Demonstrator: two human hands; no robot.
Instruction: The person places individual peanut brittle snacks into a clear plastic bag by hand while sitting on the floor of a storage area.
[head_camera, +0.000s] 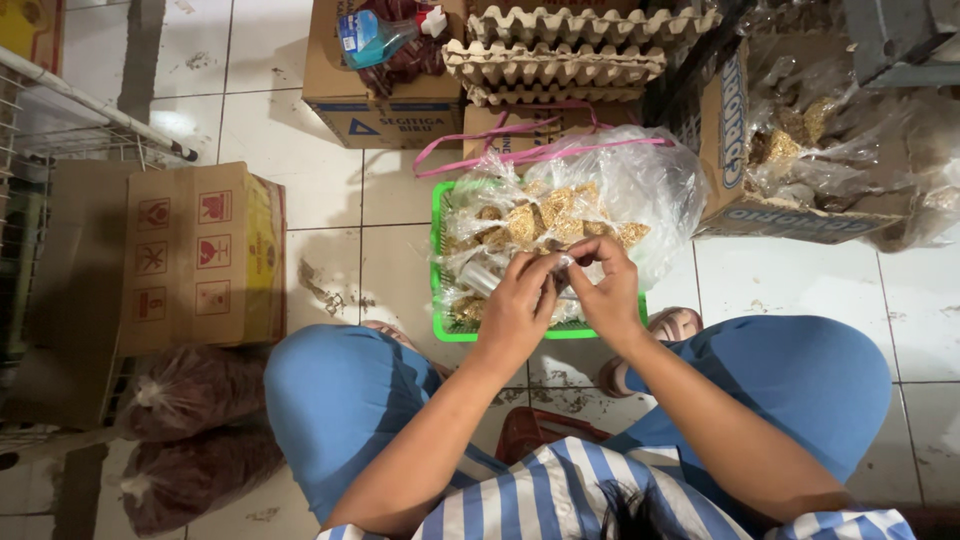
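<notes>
two hands at frame centre | left hand (517, 305) and right hand (607, 290) pinching small clear packet (568, 262) above green basket (438, 262) | step: likely sealing packet | next needs steady pinch

Green basket (438, 262), blue-and-white striped shirt (540, 495)

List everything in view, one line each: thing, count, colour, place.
basket: one, green, floor centre, under the hands
snack packets: several, golden in clear wrap, in the basket
clear plastic bag: one, behind the basket
egg trays: stack, grey-brown, top centre
spray bottle: one, blue, in a top box
cardboard boxes: several, brown; left, top, right
dark red bags: two, lower left
small clear packet: one, between both hands
left hand: pinching the packet
right hand: pinching the packet
</notes>
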